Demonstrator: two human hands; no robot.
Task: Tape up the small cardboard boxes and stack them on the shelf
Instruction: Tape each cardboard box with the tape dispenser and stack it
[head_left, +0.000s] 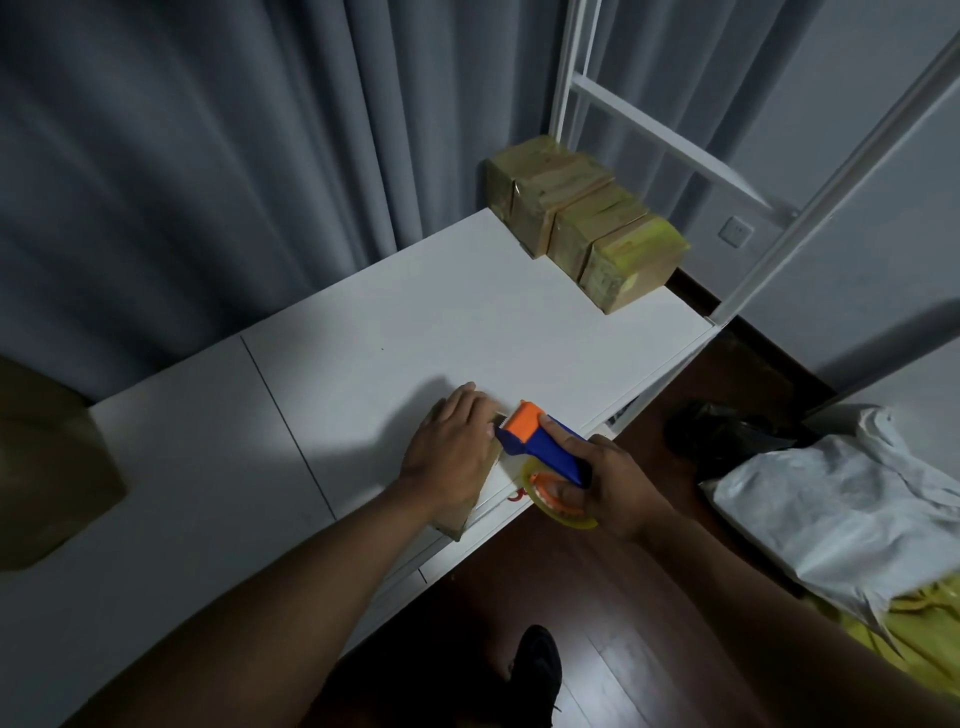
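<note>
The small cardboard box (470, 501), plain brown, lay at the near edge of the white desk (363, 338). The left hand (452, 447) pressed it with flat fingers together; the right hand (615, 483) gripped the blue-orange tape dispenser (540, 441).

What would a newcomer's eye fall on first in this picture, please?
Probably the orange and blue tape dispenser, gripped by the right hand at the near edge of the white table. Beside it the left hand rests flat on a small cardboard box. At the table's far right corner stands a row of taped boxes, under the white shelf frame.
</note>
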